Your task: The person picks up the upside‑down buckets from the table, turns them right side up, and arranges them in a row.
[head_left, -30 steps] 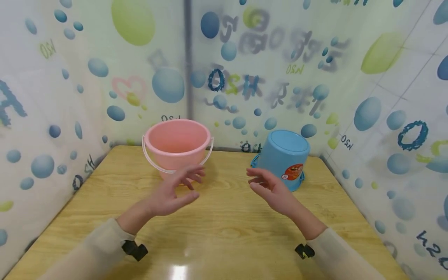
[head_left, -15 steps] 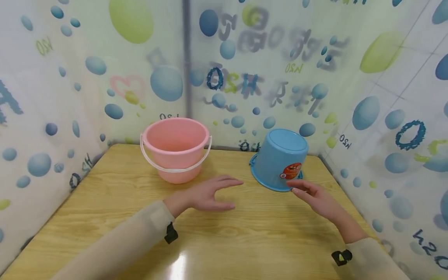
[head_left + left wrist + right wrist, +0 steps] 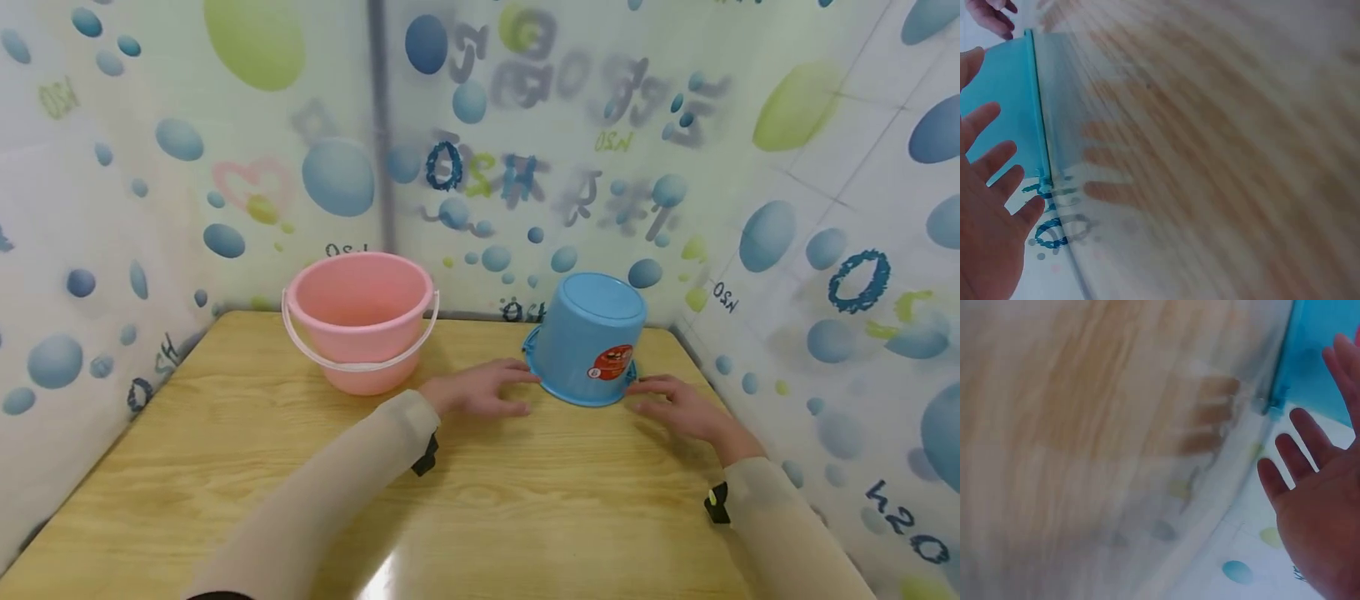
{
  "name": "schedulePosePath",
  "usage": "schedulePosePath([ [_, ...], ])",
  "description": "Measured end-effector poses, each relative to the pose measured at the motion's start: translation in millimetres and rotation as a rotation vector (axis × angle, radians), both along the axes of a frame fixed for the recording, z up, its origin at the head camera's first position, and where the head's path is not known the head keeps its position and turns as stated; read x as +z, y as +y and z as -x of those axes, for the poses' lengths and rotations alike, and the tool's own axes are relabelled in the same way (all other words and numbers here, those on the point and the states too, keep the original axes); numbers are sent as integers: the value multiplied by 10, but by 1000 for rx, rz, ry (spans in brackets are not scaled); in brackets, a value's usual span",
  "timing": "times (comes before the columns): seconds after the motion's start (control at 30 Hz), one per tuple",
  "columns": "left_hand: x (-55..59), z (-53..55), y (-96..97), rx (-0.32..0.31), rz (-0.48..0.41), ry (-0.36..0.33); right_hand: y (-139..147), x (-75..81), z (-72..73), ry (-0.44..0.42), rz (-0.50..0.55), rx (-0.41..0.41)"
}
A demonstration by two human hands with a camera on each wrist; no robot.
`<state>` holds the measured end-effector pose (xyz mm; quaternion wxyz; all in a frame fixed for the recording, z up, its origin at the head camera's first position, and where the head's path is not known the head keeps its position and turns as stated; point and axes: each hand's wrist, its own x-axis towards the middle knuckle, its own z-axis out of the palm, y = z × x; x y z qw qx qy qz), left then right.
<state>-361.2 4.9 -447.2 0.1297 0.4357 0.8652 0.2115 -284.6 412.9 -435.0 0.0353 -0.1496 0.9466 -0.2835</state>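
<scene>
A blue bucket (image 3: 581,333) stands upside down on the wooden table, its rim on the tabletop and a red oval label facing me. On its left side is my left hand (image 3: 483,392), fingers stretched and fingertips right at the rim. My right hand (image 3: 682,408) reaches in from the other side, its fingertips close by the rim and handle joint. Spread fingers of the left hand (image 3: 991,212) overlap the blue bucket (image 3: 1007,94) in the left wrist view. The right wrist view has the right hand (image 3: 1322,506) with fingers extended beside the bucket (image 3: 1319,369).
A pink bucket (image 3: 375,343) stands upright at the back left, its white handle (image 3: 360,367) hanging down in front. Behind the wooden table (image 3: 480,508) and along both sides hang curtains (image 3: 345,225) printed with bubbles and letters.
Both hands moved right and forward to the blue bucket, the left passing in front of the pink one. The head view swung slightly right. Both buckets stayed where they were.
</scene>
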Motion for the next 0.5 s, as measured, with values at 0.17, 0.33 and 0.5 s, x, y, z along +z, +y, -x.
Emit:
schedulePosePath([
  [0.17,-68,95,138,32,96,20,37,-122,144,-23,-43,-7],
  [0.33,-58,134,207,58,130,5,55,-123,199,-37,-70,-21],
  [0.5,-64,174,220,66,154,-10,85,-122,207,-70,-67,-17],
])
